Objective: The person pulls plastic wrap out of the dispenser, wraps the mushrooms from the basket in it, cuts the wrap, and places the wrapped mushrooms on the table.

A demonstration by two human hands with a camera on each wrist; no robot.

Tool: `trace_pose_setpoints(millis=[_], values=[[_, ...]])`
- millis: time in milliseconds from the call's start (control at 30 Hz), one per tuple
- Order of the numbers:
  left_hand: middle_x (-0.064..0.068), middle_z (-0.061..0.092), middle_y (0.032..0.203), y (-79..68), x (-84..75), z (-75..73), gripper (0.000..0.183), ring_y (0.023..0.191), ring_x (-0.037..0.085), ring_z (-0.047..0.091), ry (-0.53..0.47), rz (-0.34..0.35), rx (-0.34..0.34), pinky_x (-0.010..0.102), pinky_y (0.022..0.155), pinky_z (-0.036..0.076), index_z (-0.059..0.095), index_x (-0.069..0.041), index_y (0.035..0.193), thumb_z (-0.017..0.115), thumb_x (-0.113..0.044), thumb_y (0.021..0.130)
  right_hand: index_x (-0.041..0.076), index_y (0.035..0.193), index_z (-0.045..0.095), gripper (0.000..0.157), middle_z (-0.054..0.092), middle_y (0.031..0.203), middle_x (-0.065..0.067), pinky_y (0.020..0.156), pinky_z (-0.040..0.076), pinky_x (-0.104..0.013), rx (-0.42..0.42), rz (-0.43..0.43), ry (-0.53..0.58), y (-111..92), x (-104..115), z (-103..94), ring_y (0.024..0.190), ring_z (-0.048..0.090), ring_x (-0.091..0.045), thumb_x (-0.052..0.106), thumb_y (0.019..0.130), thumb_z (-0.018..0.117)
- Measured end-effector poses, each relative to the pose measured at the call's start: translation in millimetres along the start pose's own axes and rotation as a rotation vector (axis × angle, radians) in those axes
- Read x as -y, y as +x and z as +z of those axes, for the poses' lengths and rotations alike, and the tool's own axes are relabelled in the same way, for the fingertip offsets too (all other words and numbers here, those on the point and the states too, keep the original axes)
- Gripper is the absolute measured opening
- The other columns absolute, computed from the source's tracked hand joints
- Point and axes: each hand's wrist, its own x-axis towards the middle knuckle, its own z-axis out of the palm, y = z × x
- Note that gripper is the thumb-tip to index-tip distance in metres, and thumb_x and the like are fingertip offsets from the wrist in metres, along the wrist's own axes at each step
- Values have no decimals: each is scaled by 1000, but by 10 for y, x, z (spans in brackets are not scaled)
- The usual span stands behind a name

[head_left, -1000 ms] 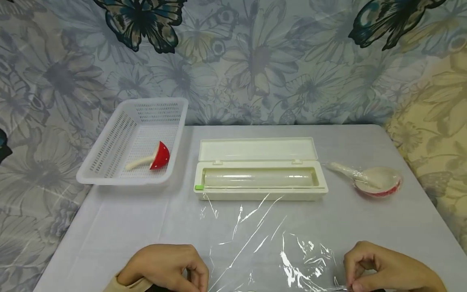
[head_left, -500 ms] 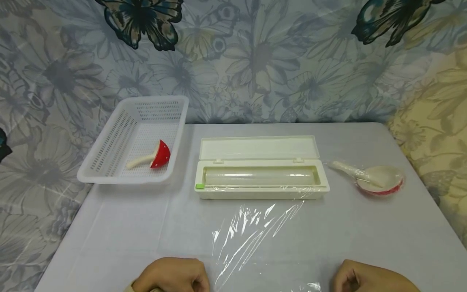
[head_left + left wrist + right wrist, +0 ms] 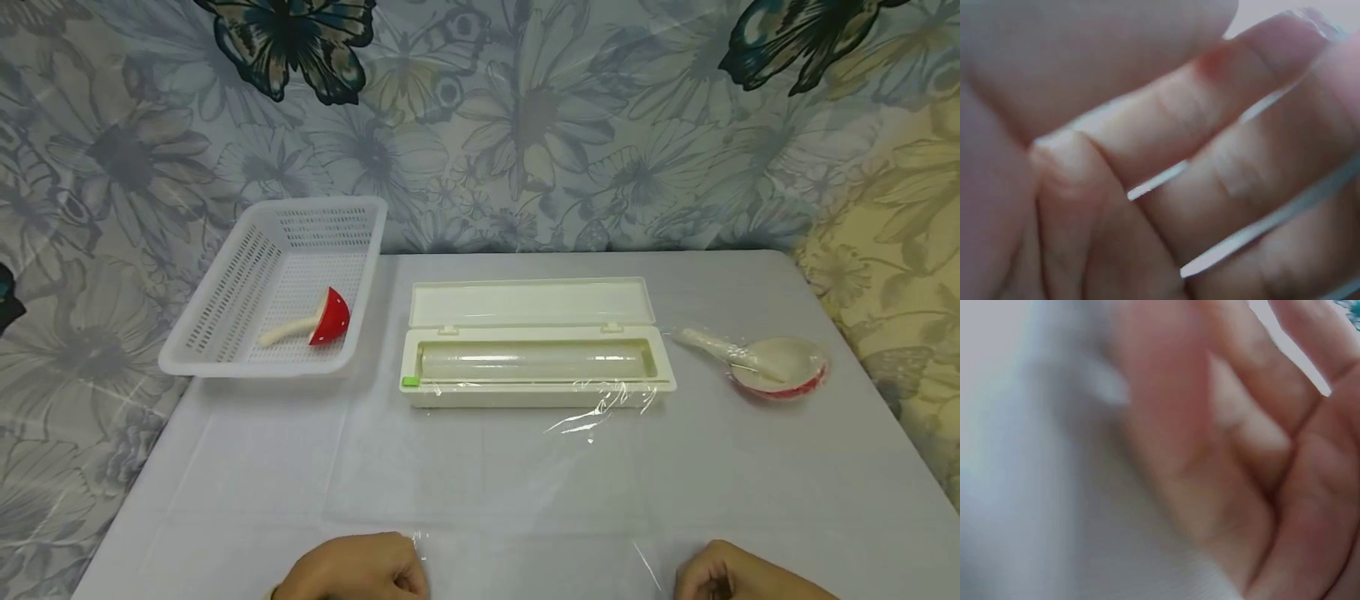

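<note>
A sheet of clear plastic wrap (image 3: 525, 492) stretches from the white wrap dispenser (image 3: 538, 398) toward the front of the table. My left hand (image 3: 358, 571) pinches its front left side, and my right hand (image 3: 738, 575) grips the opposite side; both are cut off by the bottom of the head view. In the left wrist view, bent fingers (image 3: 1235, 169) fill the picture, with a bit of shiny film at the upper right. Curled, blurred fingers (image 3: 1172, 406) show in the right wrist view. Inside the dispenser lies the wrap roll (image 3: 532, 362), under a raised lid (image 3: 528, 304).
At the back left stands a white perforated basket (image 3: 180, 362) holding a red dotted ladle (image 3: 330, 318) with a cream handle. Right of the dispenser lies a film-wrapped ladle (image 3: 780, 367). Patterned cloth (image 3: 525, 125) hangs behind the white-covered table (image 3: 225, 483).
Both hands have moved down toward the front edge of the view, the right one also leftward. The wrap has gone from creased to mostly flat, with wrinkles left near the dispenser's right end.
</note>
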Motion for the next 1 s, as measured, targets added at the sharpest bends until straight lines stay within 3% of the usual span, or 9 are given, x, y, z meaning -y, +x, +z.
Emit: trace_pose_setpoints(millis=[133,267,367,500,600,667,767,900,1000], values=[[-14,31,53,-74,84,-51,31,49,-5,20,-96,16,66,17,41,13,51,-1,59,62,-13,86,-8,93,68,17,50,65,-32,51,49,-14,-76,28,-60,-44,-30,28,71,55,7,-18,87,55],[-20,62,65,-162,127,-132,14,55,-10,43,-115,12,54,13,45,35,79,-11,84,68,-19,87,-7,94,69,18,53,66,-31,51,50,-16,-95,10,-122,-67,-57,35,71,56,8,-17,86,57],[-6,74,74,-208,132,-206,14,61,-8,55,-96,37,-1,14,53,47,80,-15,96,69,-18,89,-5,96,69,19,52,65,-31,52,50,-15,-101,16,-128,-64,-60,48,70,56,9,-17,86,58],[15,71,73,-220,122,-330,18,61,-8,54,-81,98,-71,13,55,46,77,-6,102,68,-18,93,-1,98,69,22,52,63,-30,50,47,-12,-101,21,-170,-36,-38,61,67,55,10,-16,85,59],[14,69,75,-203,96,-431,20,66,-8,53,-5,130,-161,13,58,46,76,-7,104,66,-21,95,2,101,67,21,52,63,-29,48,45,-12,-107,76,-197,-17,7,39,64,54,10,-12,86,61],[9,70,77,-188,76,-491,20,69,-7,55,61,136,-245,15,61,47,74,-8,106,65,-22,96,4,103,64,20,57,62,-18,49,48,-16,-136,141,-206,-17,46,14,64,57,7,-6,86,66],[3,71,82,-158,42,-572,21,72,-4,57,137,104,-402,18,64,49,72,-9,109,63,-23,97,5,108,60,22,65,77,-4,55,52,-22,-201,234,-197,-33,119,-37,69,63,-1,-1,88,66],[1,72,87,-76,-7,-667,25,76,1,61,216,58,-624,21,69,51,69,-7,116,63,-23,97,5,117,54,34,63,100,4,62,53,-26,-291,124,-374,-22,199,-129,79,65,-13,-6,87,67],[2,72,94,6,-45,-729,30,82,6,64,234,8,-775,23,73,53,65,-7,122,63,-24,98,2,122,50,43,60,107,7,61,53,-25,-473,1,-611,42,256,-194,81,65,-8,-8,85,70]])
